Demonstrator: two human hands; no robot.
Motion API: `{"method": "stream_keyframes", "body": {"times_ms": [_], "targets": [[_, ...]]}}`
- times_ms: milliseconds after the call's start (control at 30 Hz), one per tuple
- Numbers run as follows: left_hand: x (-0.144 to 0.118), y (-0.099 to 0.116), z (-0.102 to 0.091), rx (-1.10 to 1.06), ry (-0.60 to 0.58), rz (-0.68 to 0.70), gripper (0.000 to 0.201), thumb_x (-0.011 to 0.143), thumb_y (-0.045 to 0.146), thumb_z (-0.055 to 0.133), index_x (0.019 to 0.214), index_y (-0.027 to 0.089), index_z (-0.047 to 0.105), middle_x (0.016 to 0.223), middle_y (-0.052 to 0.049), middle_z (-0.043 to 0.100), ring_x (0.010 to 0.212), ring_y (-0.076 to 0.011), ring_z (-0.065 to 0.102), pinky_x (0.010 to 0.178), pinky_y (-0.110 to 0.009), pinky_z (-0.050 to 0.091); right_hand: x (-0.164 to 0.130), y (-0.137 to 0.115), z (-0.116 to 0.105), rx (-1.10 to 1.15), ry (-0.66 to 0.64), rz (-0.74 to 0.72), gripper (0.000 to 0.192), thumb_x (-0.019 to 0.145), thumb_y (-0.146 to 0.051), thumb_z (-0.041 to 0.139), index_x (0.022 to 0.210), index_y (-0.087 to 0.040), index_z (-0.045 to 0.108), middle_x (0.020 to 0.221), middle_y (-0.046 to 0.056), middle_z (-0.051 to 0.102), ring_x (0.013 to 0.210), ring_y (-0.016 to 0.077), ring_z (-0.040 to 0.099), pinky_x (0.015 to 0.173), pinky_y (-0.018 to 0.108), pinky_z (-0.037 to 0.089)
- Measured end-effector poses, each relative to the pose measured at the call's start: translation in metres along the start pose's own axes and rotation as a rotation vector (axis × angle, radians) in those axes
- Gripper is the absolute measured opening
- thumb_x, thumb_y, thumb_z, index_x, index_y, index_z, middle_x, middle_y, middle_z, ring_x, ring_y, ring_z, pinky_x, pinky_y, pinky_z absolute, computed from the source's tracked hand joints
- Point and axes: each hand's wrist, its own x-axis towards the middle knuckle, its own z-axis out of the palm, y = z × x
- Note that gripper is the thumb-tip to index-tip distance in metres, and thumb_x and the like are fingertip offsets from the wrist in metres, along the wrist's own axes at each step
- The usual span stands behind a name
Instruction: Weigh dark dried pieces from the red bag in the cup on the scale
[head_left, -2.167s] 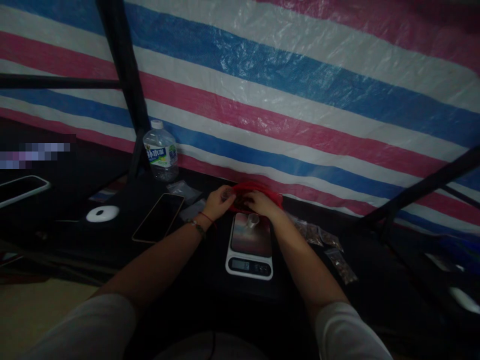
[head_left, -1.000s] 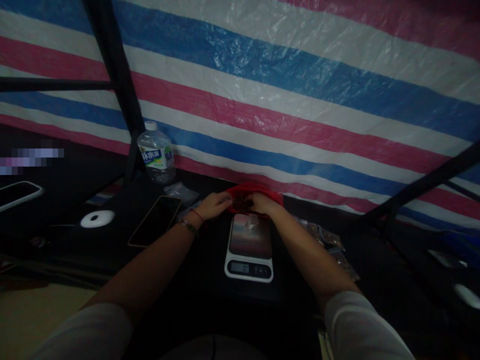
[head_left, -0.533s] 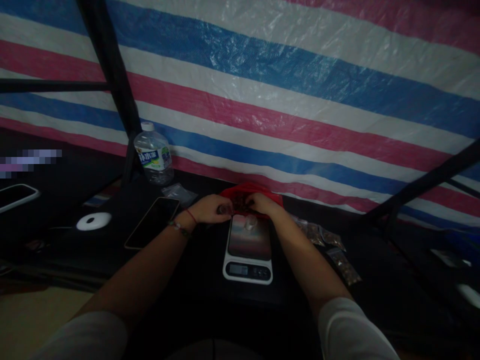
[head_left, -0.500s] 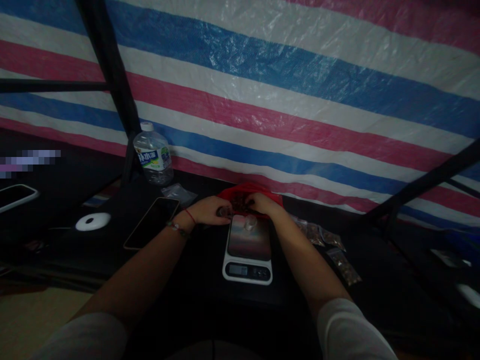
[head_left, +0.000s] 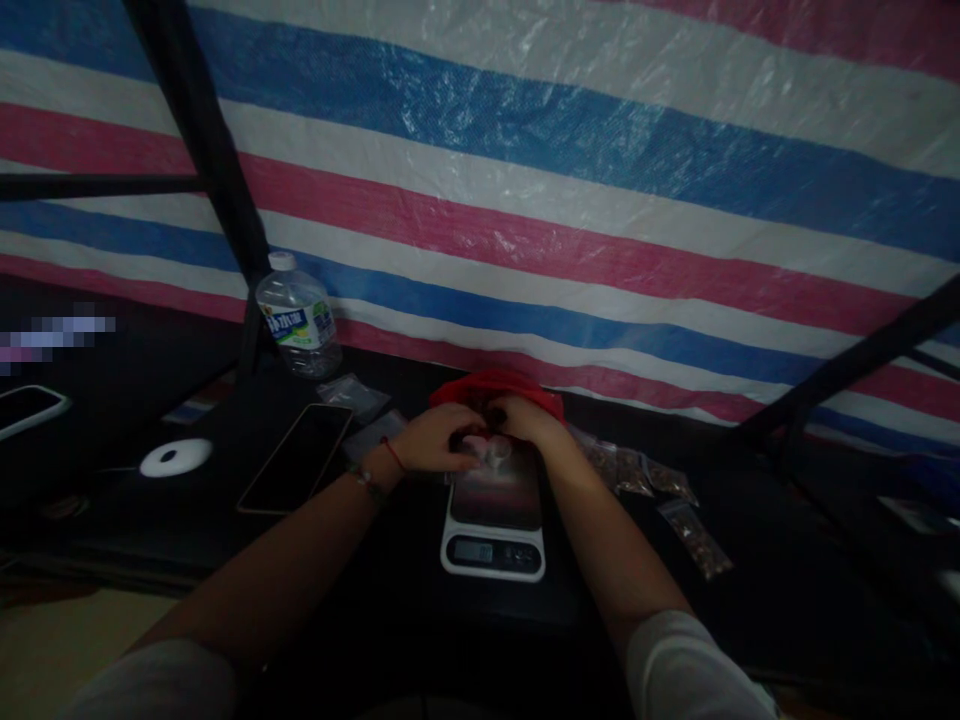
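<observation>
Here we see left hand (head_left: 433, 440) and right hand (head_left: 525, 420) meet at small clear cup (head_left: 496, 452) on scale (head_left: 493, 510), red bag (head_left: 491, 388) just behind; we cannot tell either grip.

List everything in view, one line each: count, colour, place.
kitchen scale: one, white with dark platform, centre of table.
small clear cup: one, on scale's far edge.
red bag: one, behind scale.
water bottle: one, clear, white cap, far left by tarp.
phone: one, dark, left of scale.
white puck: one, further left.
small filled bags: several, clear, right of scale.
striped tarp: blue, pink, white, backdrop.
left hand: at cup; what it holds is unclear.
right hand: at bag's mouth.
</observation>
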Motion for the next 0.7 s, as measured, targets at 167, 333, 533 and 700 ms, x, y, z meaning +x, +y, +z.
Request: {"method": "stream_keyframes", "body": {"times_ms": [167, 333, 533, 700], "targets": [[0.015, 0.022, 0.012, 0.058, -0.037, 0.009, 0.052, 0.069, 0.049, 0.071, 0.112, 0.022, 0.065, 0.107, -0.009, 0.067, 0.100, -0.0274, 0.060, 0.091, -0.037, 0.043, 0.001, 0.001, 0.003, 0.033, 0.025, -0.049, 0.021, 0.077, -0.013, 0.061, 0.093, -0.018, 0.073, 0.097, 0.007, 0.073, 0.084, 0.0175, 0.066, 0.074, 0.023, 0.047], [0.036, 0.022, 0.005, 0.017, -0.049, 0.009, 0.026, 0.072, 0.036, 0.066, 0.095, 0.023, 0.069, 0.089, -0.003, 0.069, 0.085, -0.0207, 0.062, 0.081, -0.031, 0.046, -0.001, 0.001, 0.004, 0.036, 0.049, -0.009, 0.018, 0.080, -0.017, 0.059, 0.089, -0.016, 0.075, 0.092, 0.008, 0.074, 0.082, 0.0198, 0.067, 0.072, 0.024, 0.048], [0.054, -0.006, -0.004, -0.015, 0.080, -0.169, 0.023, 0.075, 0.032, 0.060, 0.091, 0.019, 0.069, 0.085, -0.002, 0.069, 0.075, -0.0169, 0.062, 0.069, -0.026, 0.047, -0.002, 0.013, 0.000, 0.049, 0.167, 0.018, 0.026, 0.076, -0.006, 0.058, 0.093, -0.018, 0.073, 0.098, 0.007, 0.073, 0.090, 0.0185, 0.066, 0.079, 0.024, 0.047], [0.050, -0.022, 0.010, 0.012, 0.092, -0.219, 0.020, 0.072, 0.035, 0.065, 0.084, 0.020, 0.071, 0.083, -0.003, 0.070, 0.076, -0.0192, 0.063, 0.070, -0.027, 0.048, -0.004, 0.016, -0.009, 0.134, 0.296, 0.026, 0.024, 0.076, -0.006, 0.058, 0.090, -0.018, 0.072, 0.095, 0.005, 0.073, 0.089, 0.0171, 0.064, 0.081, 0.024, 0.047]]}}
